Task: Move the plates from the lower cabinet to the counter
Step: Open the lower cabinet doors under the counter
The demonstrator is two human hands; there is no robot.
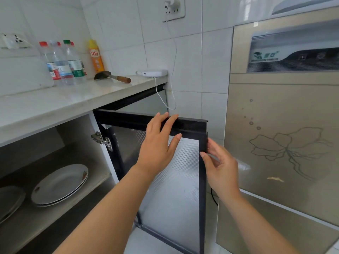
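Note:
The lower cabinet stands open, and its black-framed door with a patterned panel swings out to the right. My left hand lies flat with straight fingers on the door's top rail. My right hand pinches the door's outer vertical edge between thumb and fingers. On the cabinet shelf at lower left sits a stack of white plates with small red marks on the rim. Another plate shows partly at the left edge. The pale counter runs above the cabinet.
On the counter stand several plastic bottles, a yellow spray bottle, a wooden-handled knife and a white device with a cable to the wall socket. A tall beige appliance stands close on the right of the door.

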